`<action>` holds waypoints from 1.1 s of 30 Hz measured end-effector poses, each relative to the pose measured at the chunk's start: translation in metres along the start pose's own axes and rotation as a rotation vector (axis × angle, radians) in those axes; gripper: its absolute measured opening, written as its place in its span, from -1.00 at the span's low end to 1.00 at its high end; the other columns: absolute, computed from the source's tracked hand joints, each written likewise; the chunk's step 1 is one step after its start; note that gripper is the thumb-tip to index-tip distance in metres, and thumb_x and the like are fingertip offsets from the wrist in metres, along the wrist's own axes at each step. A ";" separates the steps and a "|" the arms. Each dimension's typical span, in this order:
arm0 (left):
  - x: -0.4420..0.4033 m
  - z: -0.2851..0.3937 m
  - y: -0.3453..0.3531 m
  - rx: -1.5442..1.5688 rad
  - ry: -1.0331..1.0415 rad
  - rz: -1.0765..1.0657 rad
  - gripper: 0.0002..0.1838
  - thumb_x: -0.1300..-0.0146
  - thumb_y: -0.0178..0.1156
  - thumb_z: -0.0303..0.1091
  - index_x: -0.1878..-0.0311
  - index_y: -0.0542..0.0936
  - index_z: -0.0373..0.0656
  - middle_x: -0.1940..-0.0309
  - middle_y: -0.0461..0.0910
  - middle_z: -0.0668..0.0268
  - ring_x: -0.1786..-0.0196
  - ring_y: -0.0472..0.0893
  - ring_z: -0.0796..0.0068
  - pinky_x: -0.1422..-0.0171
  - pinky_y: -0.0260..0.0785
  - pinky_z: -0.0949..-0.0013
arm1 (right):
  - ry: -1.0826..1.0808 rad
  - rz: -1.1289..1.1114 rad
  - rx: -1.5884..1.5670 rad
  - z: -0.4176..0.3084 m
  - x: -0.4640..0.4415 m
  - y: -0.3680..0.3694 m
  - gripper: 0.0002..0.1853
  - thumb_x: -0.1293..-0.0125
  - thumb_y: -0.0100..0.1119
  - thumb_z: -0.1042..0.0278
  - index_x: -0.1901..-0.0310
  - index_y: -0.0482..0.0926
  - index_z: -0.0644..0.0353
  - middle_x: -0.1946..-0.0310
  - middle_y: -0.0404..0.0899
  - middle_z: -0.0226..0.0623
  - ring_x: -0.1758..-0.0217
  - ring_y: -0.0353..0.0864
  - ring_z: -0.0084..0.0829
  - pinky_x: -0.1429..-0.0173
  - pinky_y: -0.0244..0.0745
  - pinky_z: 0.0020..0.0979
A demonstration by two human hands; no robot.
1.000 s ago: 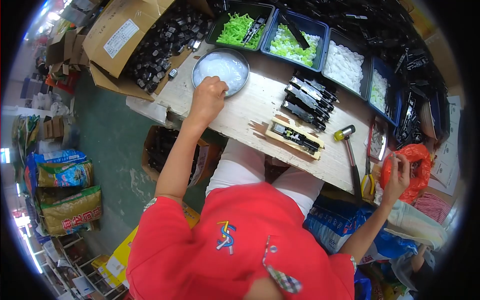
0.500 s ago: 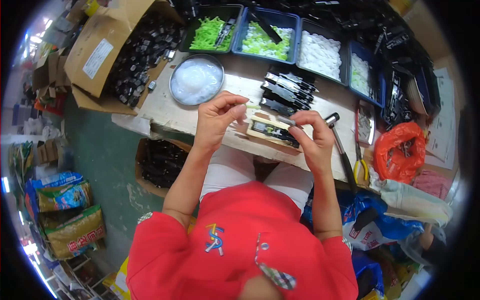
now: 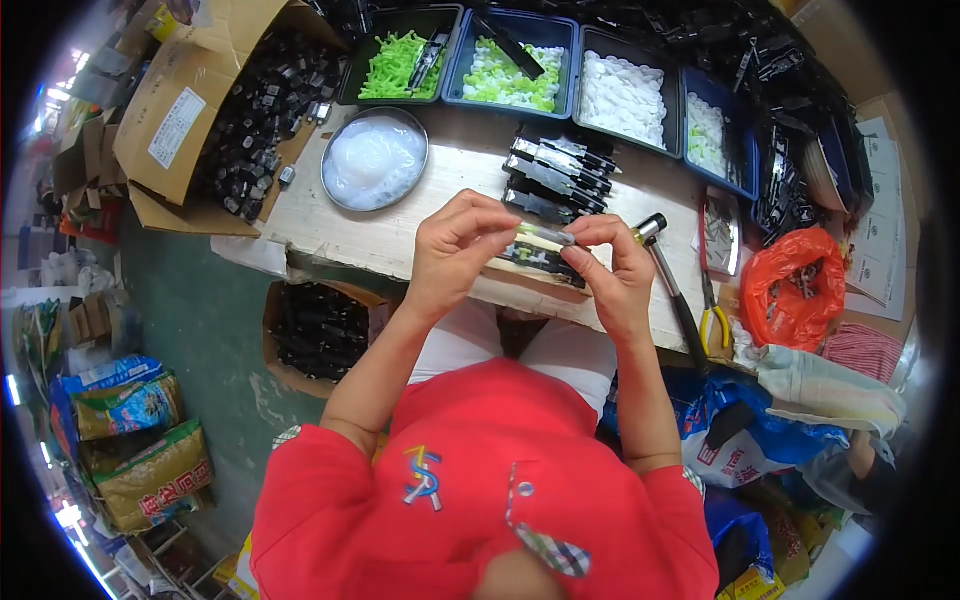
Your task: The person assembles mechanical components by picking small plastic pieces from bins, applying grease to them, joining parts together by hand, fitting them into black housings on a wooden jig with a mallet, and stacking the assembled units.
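Observation:
Both hands meet over the near part of the table. My left hand (image 3: 455,255) pinches a small pale-green plastic piece (image 3: 524,230). Between the thumb and fingertips of my right hand (image 3: 613,270) is a small grey piece (image 3: 553,236), its exact kind too small to make out. The two pieces sit end to end; I cannot tell whether they are joined. Just below them lies a cream-coloured block (image 3: 537,270) with a black part (image 3: 545,258) set in it, partly covered by my fingers. Several black and silver assemblies (image 3: 560,170) lie in a row behind.
A round dish of whitish, translucent grease (image 3: 375,158) stands at left. Along the back are bins of green pieces (image 3: 395,68), mixed pieces (image 3: 505,75) and white pieces (image 3: 622,100). A hammer (image 3: 680,300), pliers (image 3: 712,315) and a red plastic bag (image 3: 790,285) lie at right.
My hands have come closer together, bringing the green piece and the grey piece end to end. The whole view has shifted slightly, with the table things appearing further left.

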State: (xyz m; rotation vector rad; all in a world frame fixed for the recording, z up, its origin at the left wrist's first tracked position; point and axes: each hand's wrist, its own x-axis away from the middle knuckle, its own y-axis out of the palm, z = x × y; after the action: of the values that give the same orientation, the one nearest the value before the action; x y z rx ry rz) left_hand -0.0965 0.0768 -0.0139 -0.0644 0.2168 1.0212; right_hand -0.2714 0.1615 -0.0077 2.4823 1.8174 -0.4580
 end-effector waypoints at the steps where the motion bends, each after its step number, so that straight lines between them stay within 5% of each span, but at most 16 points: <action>1: 0.000 -0.003 0.000 -0.081 0.069 -0.008 -0.85 -0.11 0.18 -0.65 0.22 0.61 -0.32 0.25 0.48 0.28 0.32 0.53 0.56 0.26 0.39 0.60 | 0.006 -0.004 -0.010 0.001 0.000 0.000 -0.86 -0.06 0.23 0.64 0.35 0.47 0.27 0.26 0.53 -0.25 0.13 0.48 -0.46 -0.03 0.31 -0.47; 5: 0.001 -0.003 0.004 -0.124 0.125 -0.016 -0.86 -0.13 0.18 -0.62 0.22 0.60 -0.35 0.25 0.50 0.26 0.32 0.53 0.56 0.26 0.41 0.57 | 0.059 0.008 -0.090 0.003 0.003 -0.001 -0.86 -0.06 0.23 0.64 0.36 0.47 0.27 0.25 0.53 -0.25 0.12 0.47 -0.47 -0.05 0.31 -0.48; 8: 0.001 0.002 0.005 0.201 -0.180 0.004 -0.87 -0.15 0.18 -0.57 0.22 0.59 -0.36 0.33 0.54 0.26 0.40 0.54 0.56 0.31 0.43 0.55 | 0.002 0.021 -0.027 0.005 0.005 -0.001 -0.83 -0.02 0.24 0.65 0.34 0.48 0.25 0.28 0.54 -0.27 0.17 0.49 -0.42 0.00 0.31 -0.46; 10: 0.000 0.001 0.000 0.379 -0.489 -0.007 -0.86 -0.15 0.19 -0.52 0.23 0.59 -0.35 0.45 0.56 0.27 0.49 0.54 0.57 0.40 0.45 0.52 | -0.334 -0.020 0.452 0.001 0.004 -0.004 -0.77 0.03 0.25 0.66 0.31 0.50 0.21 0.32 0.55 -0.31 0.23 0.49 -0.35 0.09 0.29 -0.41; 14: -0.003 0.002 0.001 0.424 -0.602 -0.005 -0.87 -0.14 0.19 -0.49 0.24 0.59 -0.33 0.49 0.56 0.27 0.56 0.54 0.56 0.49 0.46 0.51 | -0.611 -0.066 0.706 -0.003 0.004 -0.005 -0.69 0.14 0.22 0.59 0.25 0.57 0.15 0.36 0.56 -0.38 0.28 0.47 -0.36 0.14 0.24 -0.35; 21: -0.004 -0.003 0.006 0.476 -0.708 -0.035 -0.86 -0.14 0.19 -0.48 0.24 0.59 -0.34 0.45 0.56 0.27 0.56 0.54 0.57 0.53 0.44 0.52 | -0.672 -0.079 0.728 0.004 0.009 -0.007 -0.70 0.15 0.21 0.57 0.27 0.59 0.15 0.34 0.57 -0.40 0.29 0.47 -0.38 0.13 0.23 -0.35; 23: -0.003 -0.005 0.007 0.450 -0.715 -0.031 -0.86 -0.15 0.19 -0.48 0.24 0.59 -0.33 0.42 0.55 0.30 0.53 0.54 0.58 0.48 0.43 0.55 | -0.528 -0.095 0.671 0.008 0.010 -0.016 -0.74 0.10 0.22 0.59 0.28 0.59 0.19 0.34 0.57 -0.36 0.28 0.48 -0.37 0.12 0.27 -0.37; 25: 0.002 -0.014 0.008 -0.096 -0.155 0.031 -0.85 -0.11 0.23 -0.47 0.23 0.61 -0.26 0.33 0.54 0.34 0.37 0.51 0.56 0.40 0.34 0.56 | -0.337 -0.062 0.574 0.010 0.013 -0.024 -0.76 0.05 0.23 0.58 0.26 0.59 0.21 0.34 0.57 -0.34 0.27 0.48 -0.38 0.11 0.29 -0.40; 26: 0.003 -0.017 0.007 -0.096 -0.158 0.031 -0.85 -0.11 0.23 -0.47 0.23 0.61 -0.26 0.33 0.54 0.34 0.37 0.51 0.56 0.40 0.34 0.56 | -0.155 -0.026 0.477 0.011 0.015 -0.029 -0.78 0.01 0.23 0.57 0.25 0.59 0.23 0.34 0.57 -0.32 0.27 0.49 -0.39 0.11 0.31 -0.43; 28: 0.003 -0.022 0.006 -0.578 0.161 -0.029 -0.80 0.01 0.29 -0.45 0.25 0.64 -0.16 0.27 0.52 0.39 0.16 0.44 0.48 0.19 0.25 0.45 | -0.003 -0.033 0.386 0.017 0.019 -0.038 -0.78 -0.04 0.24 0.53 0.21 0.59 0.27 0.34 0.57 -0.30 0.28 0.48 -0.44 0.11 0.33 -0.48; 33: 0.006 -0.029 0.021 -0.751 0.235 -0.083 -0.75 0.14 0.34 -0.40 0.29 0.64 -0.09 0.23 0.51 0.40 0.00 0.36 0.38 -0.04 0.06 0.31 | 0.228 -0.073 0.330 0.017 0.022 -0.042 -0.77 -0.06 0.26 0.47 0.20 0.60 0.27 0.37 0.57 -0.33 0.30 0.45 -0.52 0.14 0.31 -0.50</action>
State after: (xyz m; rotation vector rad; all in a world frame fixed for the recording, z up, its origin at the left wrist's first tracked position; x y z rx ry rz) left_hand -0.1154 0.0882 -0.0425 -0.8705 0.0330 0.9651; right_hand -0.3082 0.1919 -0.0236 2.7918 2.0715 -0.5368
